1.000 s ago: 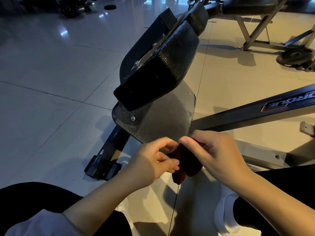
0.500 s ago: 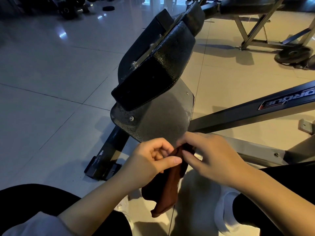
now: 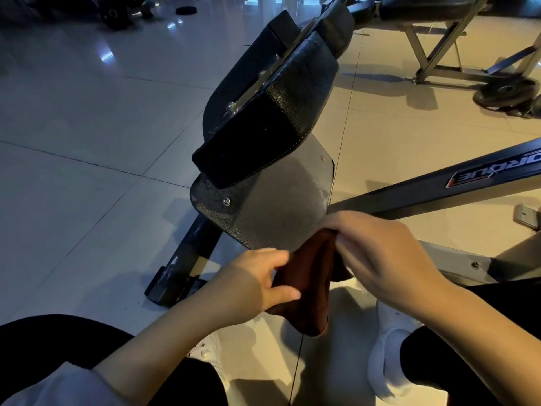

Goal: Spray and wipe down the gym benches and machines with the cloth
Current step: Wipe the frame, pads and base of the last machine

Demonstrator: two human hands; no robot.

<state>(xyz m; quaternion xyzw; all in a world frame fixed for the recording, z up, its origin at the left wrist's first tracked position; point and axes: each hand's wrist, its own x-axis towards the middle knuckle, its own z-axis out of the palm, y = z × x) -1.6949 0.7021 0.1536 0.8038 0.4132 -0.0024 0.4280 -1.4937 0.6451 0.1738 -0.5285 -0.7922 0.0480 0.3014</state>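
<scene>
Hanging lengthwise downward, cloth [image 3: 310, 285] between left hand [image 3: 257, 282] and right hand [image 3: 380, 259].

Both forearms reach forward from the lower edge of the view, bare to the elbow. Left hand [image 3: 260, 281] back-up, thumb and fingers curled, pinching the lower part of the dark red cloth [image 3: 310, 288]. Right hand [image 3: 380, 259] back-up, slightly blurred, fingers bent down, gripping the cloth's upper corner. Hands close together, not touching.
</scene>
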